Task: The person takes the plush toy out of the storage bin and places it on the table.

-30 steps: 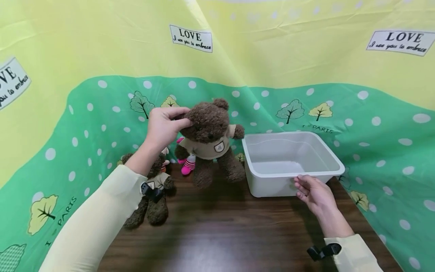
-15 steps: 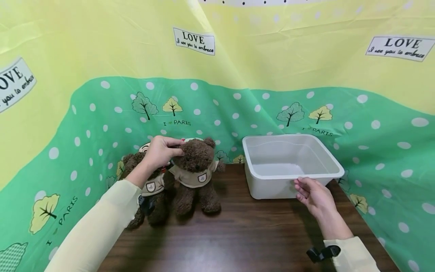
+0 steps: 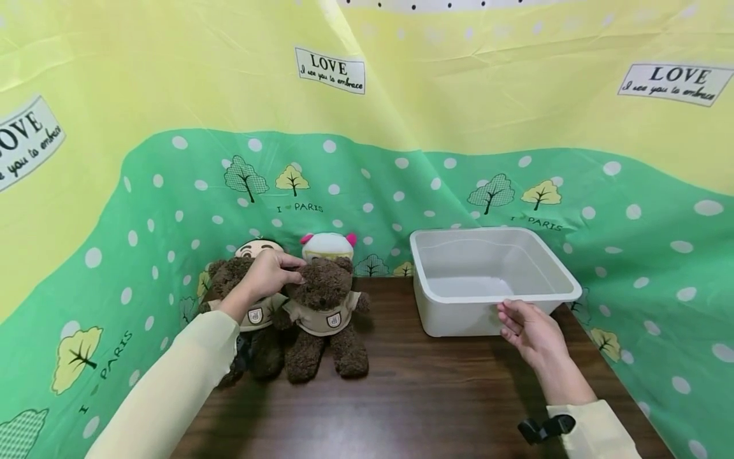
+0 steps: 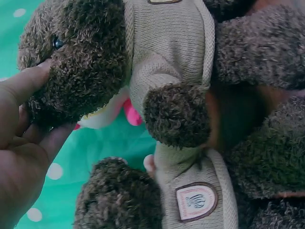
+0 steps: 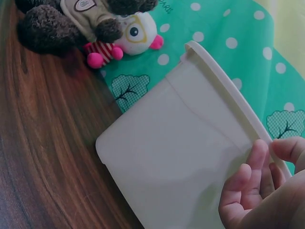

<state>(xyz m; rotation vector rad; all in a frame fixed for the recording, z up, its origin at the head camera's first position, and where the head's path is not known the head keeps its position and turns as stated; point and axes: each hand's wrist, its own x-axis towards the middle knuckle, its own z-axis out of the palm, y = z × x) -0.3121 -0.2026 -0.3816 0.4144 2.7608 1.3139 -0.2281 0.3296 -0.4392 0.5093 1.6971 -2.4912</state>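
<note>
My left hand (image 3: 266,278) pinches the side of the head of a brown teddy bear (image 3: 326,322) in a beige sweater with a badge. This bear sits upright on the dark wooden table (image 3: 436,395). To its left, partly behind my left arm, sits a second brown teddy bear (image 3: 254,317) in a like sweater. In the left wrist view, my thumb and fingers press into the held bear's fur (image 4: 81,62). At the right, my right hand (image 3: 530,328) holds the front rim of a light grey plastic tub (image 3: 453,315), thumb over the edge and fingers curled beneath.
Behind the bears sit a white-headed plush doll (image 3: 327,244) with pink ears and another doll (image 3: 258,247) with a pale face, mostly hidden. A green and yellow printed cloth (image 3: 395,185) hangs behind and along both sides of the table.
My left hand has brought the teddy bear from the air beside the tub down and left onto the table, in front of the white-headed doll. My right hand stays at the tub's rim.
</note>
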